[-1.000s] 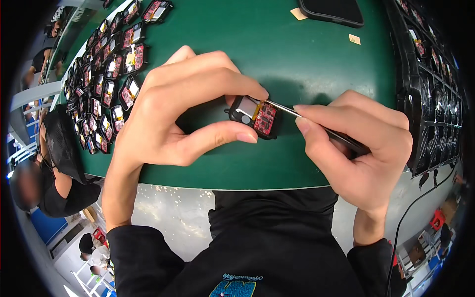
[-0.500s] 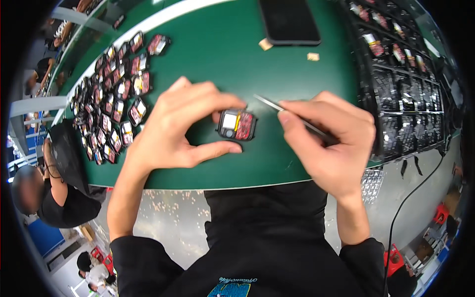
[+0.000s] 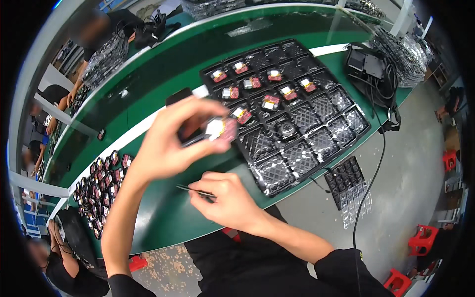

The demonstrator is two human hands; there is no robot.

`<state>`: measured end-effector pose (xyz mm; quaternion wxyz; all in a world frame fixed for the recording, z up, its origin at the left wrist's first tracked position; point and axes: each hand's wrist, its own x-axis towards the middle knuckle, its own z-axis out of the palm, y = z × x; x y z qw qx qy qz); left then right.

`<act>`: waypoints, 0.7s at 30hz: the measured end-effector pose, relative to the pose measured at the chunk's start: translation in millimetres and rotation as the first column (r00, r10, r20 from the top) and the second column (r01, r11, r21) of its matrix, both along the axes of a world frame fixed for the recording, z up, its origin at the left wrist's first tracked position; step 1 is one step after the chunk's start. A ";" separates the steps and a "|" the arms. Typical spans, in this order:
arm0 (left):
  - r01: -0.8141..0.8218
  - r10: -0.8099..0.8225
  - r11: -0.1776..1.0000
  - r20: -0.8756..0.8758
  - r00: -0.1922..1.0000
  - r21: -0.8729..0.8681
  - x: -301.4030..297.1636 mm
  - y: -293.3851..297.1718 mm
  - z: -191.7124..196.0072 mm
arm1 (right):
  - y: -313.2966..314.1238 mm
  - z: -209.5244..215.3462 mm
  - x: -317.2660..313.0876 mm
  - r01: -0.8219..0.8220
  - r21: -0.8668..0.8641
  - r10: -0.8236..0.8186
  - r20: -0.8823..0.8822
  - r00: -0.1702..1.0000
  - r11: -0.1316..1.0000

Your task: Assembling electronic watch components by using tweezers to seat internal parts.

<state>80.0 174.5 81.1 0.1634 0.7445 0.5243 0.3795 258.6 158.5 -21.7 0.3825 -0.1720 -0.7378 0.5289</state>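
Note:
My left hand (image 3: 166,141) is raised over the table near the left edge of a black compartment tray (image 3: 278,171). Thumb and fingers pinch a small watch-shaped module (image 3: 221,129) with a white square and a red board, blurred by motion. Lower down, my right hand (image 3: 230,200) is closed round thin dark tweezers (image 3: 184,187), their tips pointing left and apart from the module. Several similar modules (image 3: 270,102) lie singly in the tray's far and middle compartments. One compartment holds a black case-like piece (image 3: 285,129) without any visible red.
Many more modules (image 3: 101,190) are crowded together on the green table (image 3: 163,210) at left. A dark phone (image 3: 178,96) is partly hidden behind my left hand. At the far right sit a black box and cables (image 3: 368,67). Other people work along the left side.
The view has swung right, bringing the whole tray into sight. My left hand has picked the module up off the table and carried it to the tray. My right hand still has the tweezers.

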 end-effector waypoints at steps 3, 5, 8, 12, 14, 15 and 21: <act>0.167 -0.162 0.985 -0.101 0.982 0.044 40.4 84.1 13.1 | -0.5 4.5 -1.8 -0.042 0.031 0.040 0.040 0.998 0.999; 0.264 -0.239 0.954 -0.175 0.955 0.144 67.8 148.1 -4.5 | 1.2 3.2 -1.1 -0.050 0.058 0.046 0.071 0.996 0.997; 0.256 -0.222 0.962 -0.273 0.936 0.095 97.7 209.7 -20.7 | -1.3 -0.2 -4.9 -0.057 0.050 0.054 0.055 0.997 0.997; 0.192 -0.175 0.981 -0.277 0.945 0.035 105.8 239.3 -41.7 | -3.3 -0.2 -7.7 -0.086 -0.012 0.086 -0.021 0.996 0.996; 0.198 -0.182 0.980 -0.255 0.950 0.037 98.2 234.2 -44.3 | -1.8 -3.1 -7.3 -0.071 -0.007 0.071 -0.026 0.997 0.997; 0.194 -0.163 0.975 -0.250 0.955 0.105 88.6 225.8 -45.1 | -4.8 -1.6 -10.3 -0.070 -0.012 0.069 -0.035 0.997 0.997; -0.086 0.133 0.982 -0.289 0.948 0.170 -38.8 152.6 -28.9 | 0.3 4.2 2.0 -0.061 0.013 0.061 0.036 0.998 0.998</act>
